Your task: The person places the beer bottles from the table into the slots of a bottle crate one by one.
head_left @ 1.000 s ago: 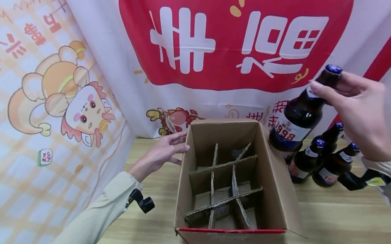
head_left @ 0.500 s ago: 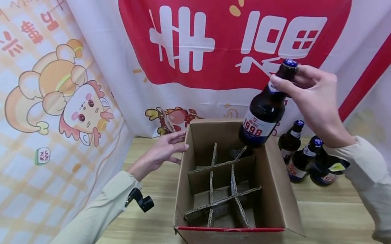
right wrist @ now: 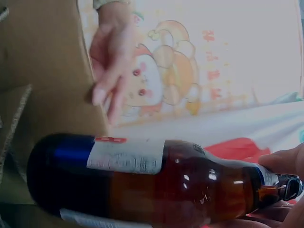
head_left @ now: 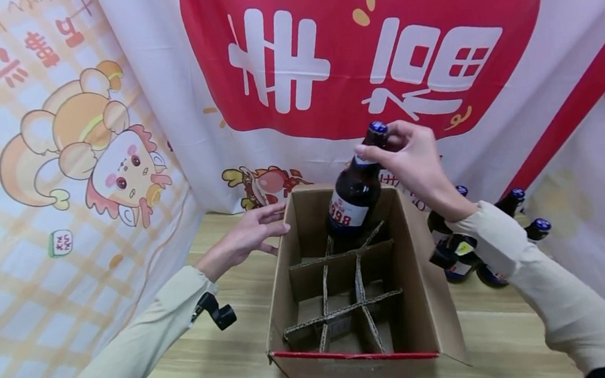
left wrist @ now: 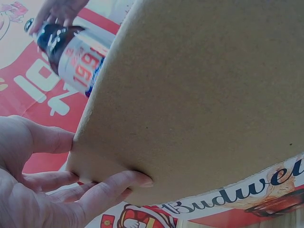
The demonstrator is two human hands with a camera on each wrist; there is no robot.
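My right hand [head_left: 414, 156] pinches a dark brown beer bottle [head_left: 355, 191] by its neck, just below the blue cap. The bottle leans, its base over the back compartments of an open cardboard box [head_left: 419, 299]. A white label with red "1998" shows on the bottle, and in the right wrist view the bottle [right wrist: 190, 185] stretches across the lower part. Cardboard dividers [head_left: 340, 315] split the box into compartments. At the box's left wall, my left hand [head_left: 247, 239] touches the cardboard with fairly straight fingers; the left wrist view shows its fingertips [left wrist: 140, 178] against the outer side.
Several more capped bottles [head_left: 539, 229] stand on the wooden table [head_left: 204, 365] right of the box, partly behind my right forearm. A box flap [head_left: 448, 314] folds outward on the right. Printed cloth [head_left: 298, 141] hangs behind and at both sides.
My right hand has carried the bottle leftward from above the other bottles to over the back of the box, and lowered it. The left hand has stayed at the box's left wall.
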